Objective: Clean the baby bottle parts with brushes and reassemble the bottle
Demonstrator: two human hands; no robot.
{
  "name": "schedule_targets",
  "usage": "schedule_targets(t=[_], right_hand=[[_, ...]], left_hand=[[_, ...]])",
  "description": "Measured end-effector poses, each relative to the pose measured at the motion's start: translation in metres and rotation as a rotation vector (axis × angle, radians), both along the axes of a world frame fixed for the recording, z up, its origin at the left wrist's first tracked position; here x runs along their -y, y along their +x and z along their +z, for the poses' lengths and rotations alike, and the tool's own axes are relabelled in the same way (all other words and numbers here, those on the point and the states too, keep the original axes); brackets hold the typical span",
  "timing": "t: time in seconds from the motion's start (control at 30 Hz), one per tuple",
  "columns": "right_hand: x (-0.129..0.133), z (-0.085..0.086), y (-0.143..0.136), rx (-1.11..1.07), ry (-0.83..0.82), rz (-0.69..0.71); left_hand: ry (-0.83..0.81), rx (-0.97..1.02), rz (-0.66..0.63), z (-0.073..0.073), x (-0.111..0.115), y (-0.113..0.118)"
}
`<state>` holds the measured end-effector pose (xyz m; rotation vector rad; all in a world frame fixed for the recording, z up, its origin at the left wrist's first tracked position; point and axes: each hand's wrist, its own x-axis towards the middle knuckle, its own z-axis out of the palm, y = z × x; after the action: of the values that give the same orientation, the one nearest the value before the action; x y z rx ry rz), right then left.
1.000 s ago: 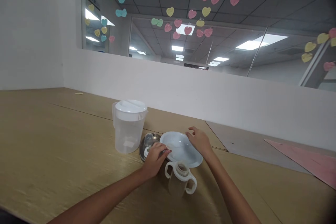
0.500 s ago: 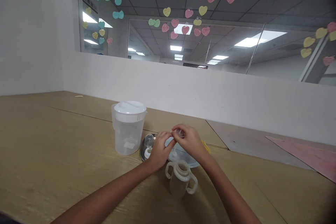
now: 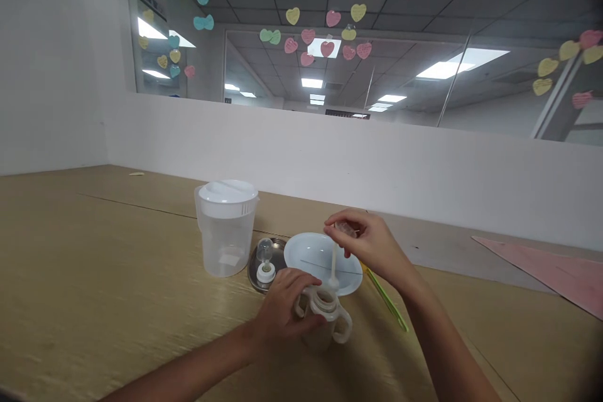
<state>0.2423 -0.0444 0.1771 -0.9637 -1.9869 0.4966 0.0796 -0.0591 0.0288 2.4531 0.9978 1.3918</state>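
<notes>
My left hand (image 3: 287, 308) is wrapped round the left side of a translucent two-handled baby bottle (image 3: 325, 306). The bottle stands uncapped, its round mouth facing up. My right hand (image 3: 360, 235) is above and to the right, with thumb and fingers pinched on a thin whitish stick (image 3: 334, 257) with a wider lower end. That stick hangs down in front of a pale blue bowl (image 3: 301, 250); whether its tip touches the bowl, I cannot tell. Something clear (image 3: 346, 229) also shows within the right hand, its kind partly hidden by the fingers.
Left of the bowl, a round metal tray (image 3: 279, 250) bears a white bottle collar (image 3: 266, 272) and a clear dome cap (image 3: 264, 249). A lidded plastic pitcher (image 3: 227, 232) stands farther left. A thin green-yellow tool (image 3: 389, 301) lies to the right. Pink sheet (image 3: 541, 270) at far right.
My hands have parted. The left has come down onto the bottle; the right has moved right with the stick and the clear piece. The bowl and green-yellow tool show more fully.
</notes>
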Motion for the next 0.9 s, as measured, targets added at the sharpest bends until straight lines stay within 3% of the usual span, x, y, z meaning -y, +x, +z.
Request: schedule_targets(t=[0.13, 0.3, 0.47, 0.7, 0.9], right_hand=[[0.004, -0.001, -0.001, 0.164, -0.091, 0.074], [0.001, -0.006, -0.003, 0.19, -0.071, 0.076], [0.0, -0.009, -0.003, 0.294, -0.166, 0.137], [0.003, -0.002, 0.0, 0.17, -0.039, 0.059], [0.003, 0.002, 0.007, 0.16, -0.059, 0.064]], left_hand=[[-0.018, 0.056, 0.041, 0.0, 0.0, 0.004], [-0.037, 0.11, 0.017, -0.003, 0.0, 0.009], [-0.133, 0.166, 0.041, -0.006, 0.0, 0.015], [-0.183, 0.243, -0.035, -0.003, 0.005, 0.013], [-0.172, 0.254, 0.003, -0.01, 0.002, 0.012]])
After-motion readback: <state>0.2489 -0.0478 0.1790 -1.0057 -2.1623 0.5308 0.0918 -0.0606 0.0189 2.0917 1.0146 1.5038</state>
